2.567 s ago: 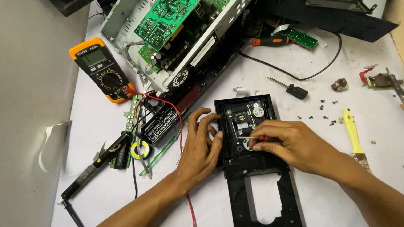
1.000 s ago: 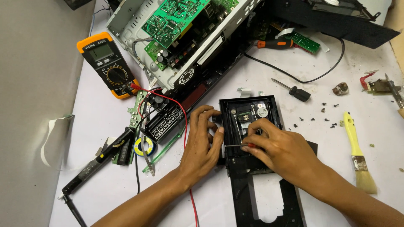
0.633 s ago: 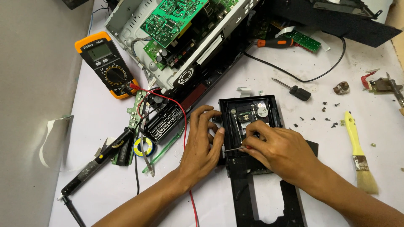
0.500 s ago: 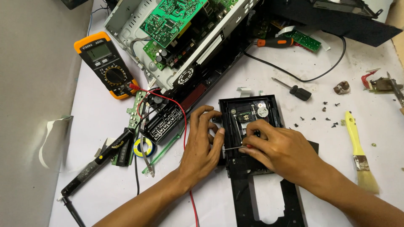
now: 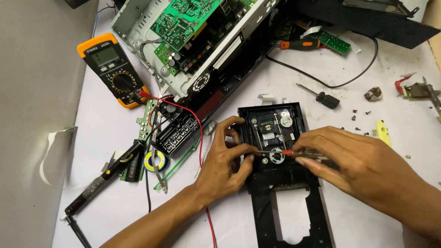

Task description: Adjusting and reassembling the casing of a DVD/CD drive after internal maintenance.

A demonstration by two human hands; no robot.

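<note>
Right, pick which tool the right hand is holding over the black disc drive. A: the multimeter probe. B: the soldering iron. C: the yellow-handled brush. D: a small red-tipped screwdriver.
D: the right hand grips a thin screwdriver with a red collar, its tip over the drive near the left hand; the brush, multimeter and soldering iron lie on the table.

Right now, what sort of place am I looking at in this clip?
Most likely an electronics repair bench. An orange multimeter lies by an opened device with a green circuit board, and the right hand works a small screwdriver on a black disc drive.
</note>
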